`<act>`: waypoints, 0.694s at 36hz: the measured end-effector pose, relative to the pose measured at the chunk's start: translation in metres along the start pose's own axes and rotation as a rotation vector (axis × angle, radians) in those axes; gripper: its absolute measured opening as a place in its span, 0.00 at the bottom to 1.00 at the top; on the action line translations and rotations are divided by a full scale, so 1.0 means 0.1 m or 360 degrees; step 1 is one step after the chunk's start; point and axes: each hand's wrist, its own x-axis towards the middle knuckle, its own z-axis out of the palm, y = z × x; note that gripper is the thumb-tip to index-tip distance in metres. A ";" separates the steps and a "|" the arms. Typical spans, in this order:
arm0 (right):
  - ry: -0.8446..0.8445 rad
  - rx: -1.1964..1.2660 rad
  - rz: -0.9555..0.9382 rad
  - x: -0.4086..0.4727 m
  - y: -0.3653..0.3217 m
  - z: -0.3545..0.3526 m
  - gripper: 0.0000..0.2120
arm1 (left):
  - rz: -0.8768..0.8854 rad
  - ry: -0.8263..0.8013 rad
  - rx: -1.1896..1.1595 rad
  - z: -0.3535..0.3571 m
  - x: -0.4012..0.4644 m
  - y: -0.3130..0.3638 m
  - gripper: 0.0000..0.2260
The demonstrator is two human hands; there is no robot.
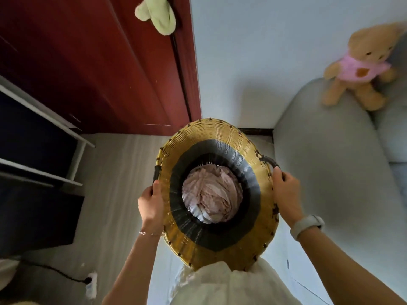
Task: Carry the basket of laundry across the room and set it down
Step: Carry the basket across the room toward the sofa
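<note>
A tall woven basket [211,137] with a yellow rim band and grey and black inner bands hangs in front of my body, seen from straight above. Pale pink laundry [212,194] lies crumpled at its bottom. My left hand [152,205] is closed on the dark handle at the basket's left rim. My right hand [286,190] grips the dark handle at the right rim; a white watch sits on that wrist. The basket's underside and the floor below it are hidden.
A dark red door [99,69] stands ahead on the left, with a green plush toy [157,14] hanging on it. A white-framed shelf unit [44,137] lines the left. A grey sofa [330,172] with a teddy bear [363,64] fills the right. A power strip [91,282] lies on the floor.
</note>
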 end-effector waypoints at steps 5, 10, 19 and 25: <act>0.0035 0.0048 0.0104 0.56 -0.18 0.15 0.18 | -0.0014 -0.0155 0.0082 0.48 0.63 0.39 0.16; 0.0280 0.0012 0.0282 1.07 -0.23 0.37 0.18 | 0.0020 -0.0322 0.0199 0.95 1.29 0.76 0.15; 0.0339 -0.0037 0.0493 2.14 -0.15 0.76 0.22 | 0.0077 -0.0537 0.0412 1.80 2.30 1.00 0.17; 0.0229 -0.0006 0.0553 2.81 0.19 1.03 0.18 | 0.0002 -0.0608 0.0535 2.44 2.71 0.89 0.16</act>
